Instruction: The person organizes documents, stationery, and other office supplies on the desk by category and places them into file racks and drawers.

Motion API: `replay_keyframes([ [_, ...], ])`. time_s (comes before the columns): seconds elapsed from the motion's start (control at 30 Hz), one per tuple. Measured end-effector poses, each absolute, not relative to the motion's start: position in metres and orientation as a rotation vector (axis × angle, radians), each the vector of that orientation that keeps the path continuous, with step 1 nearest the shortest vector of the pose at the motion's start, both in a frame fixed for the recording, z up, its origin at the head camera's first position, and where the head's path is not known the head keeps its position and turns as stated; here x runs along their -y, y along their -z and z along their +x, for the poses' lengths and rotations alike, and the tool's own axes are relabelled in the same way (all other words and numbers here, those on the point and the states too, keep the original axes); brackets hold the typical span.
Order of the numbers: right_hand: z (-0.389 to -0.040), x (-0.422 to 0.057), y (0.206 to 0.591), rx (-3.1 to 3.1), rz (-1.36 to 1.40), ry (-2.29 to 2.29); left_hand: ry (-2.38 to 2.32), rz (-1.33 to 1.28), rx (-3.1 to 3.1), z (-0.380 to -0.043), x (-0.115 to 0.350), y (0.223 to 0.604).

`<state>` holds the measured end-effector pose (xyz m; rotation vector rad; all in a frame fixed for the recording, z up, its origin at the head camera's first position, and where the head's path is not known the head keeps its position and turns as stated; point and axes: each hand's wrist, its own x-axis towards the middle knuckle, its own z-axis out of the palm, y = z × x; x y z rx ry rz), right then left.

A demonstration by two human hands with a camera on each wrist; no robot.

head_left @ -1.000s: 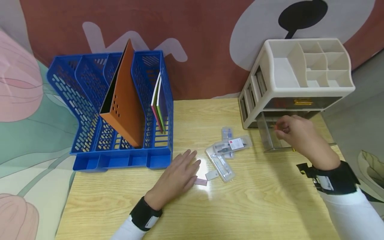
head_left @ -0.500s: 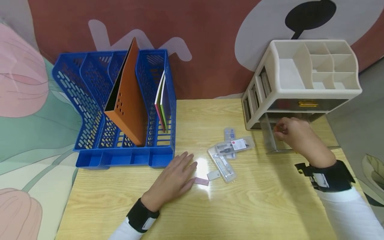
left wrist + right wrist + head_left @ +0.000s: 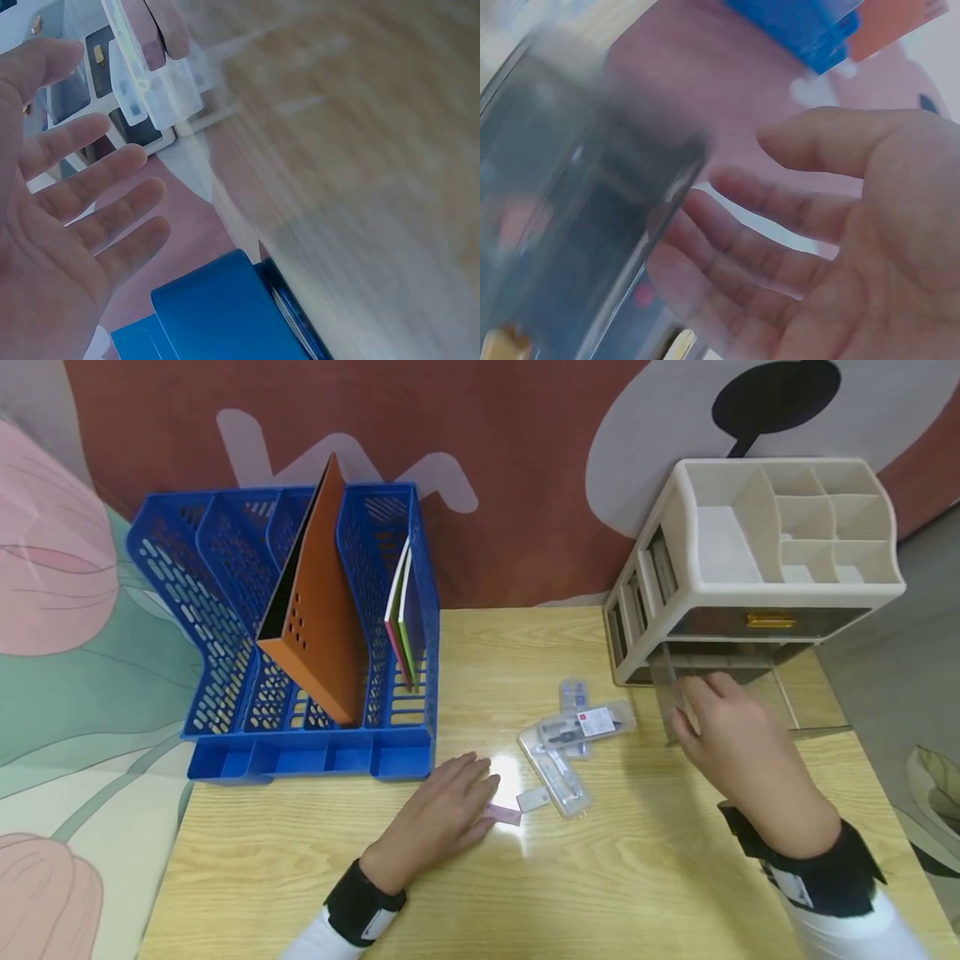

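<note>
My left hand (image 3: 438, 814) lies over the table with its fingers spread, its fingertips right at a small pink strip (image 3: 504, 815); the left wrist view shows nothing in its palm. At the right, my right hand (image 3: 742, 752) is over the pulled-out clear drawer (image 3: 663, 689) of a white desktop organizer (image 3: 686, 585). In the right wrist view its fingers (image 3: 735, 247) are loosely bent beside the drawer wall, with nothing between them and the thumb. A blurred reddish spot (image 3: 525, 221) shows through that drawer. Next to the pink strip lies a small pale rectangle (image 3: 533, 799).
Several clear plastic cases lie overlapping mid-table, a labelled case (image 3: 592, 722) on top. A blue file rack (image 3: 431, 677) at the left holds an orange folder (image 3: 318, 635) and thin booklets (image 3: 401, 618). A patterned cloth (image 3: 517, 485) hangs behind the table.
My right hand has moved from inside the drawer toward its front, and its pinched fingers have loosened. The reddish bit at its fingertips no longer shows there. The left hand has barely shifted.
</note>
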<state>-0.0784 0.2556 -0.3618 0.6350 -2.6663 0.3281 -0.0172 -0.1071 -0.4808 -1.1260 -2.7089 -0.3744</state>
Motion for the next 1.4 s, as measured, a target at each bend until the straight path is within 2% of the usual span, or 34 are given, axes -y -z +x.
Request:
replay_keyframes([
  [0.23,-0.063,-0.220,0.370,2.617,0.826,-0.382,0.337,-1.105,2.724,-0.015,0.108,0.476],
  [0.8,-0.047,-0.150,0.448,2.547,1.357,-0.388,0.320,-0.990,2.801,-0.016,0.121,0.468],
  [1.1,-0.046,-0.126,0.468,2.499,1.622,-0.247,0.322,-0.963,2.773,-0.016,0.131,0.465],
  [1.4,-0.042,-0.115,0.481,2.595,1.654,-0.131,0.305,-0.945,2.784,-0.017,0.134,0.465],
])
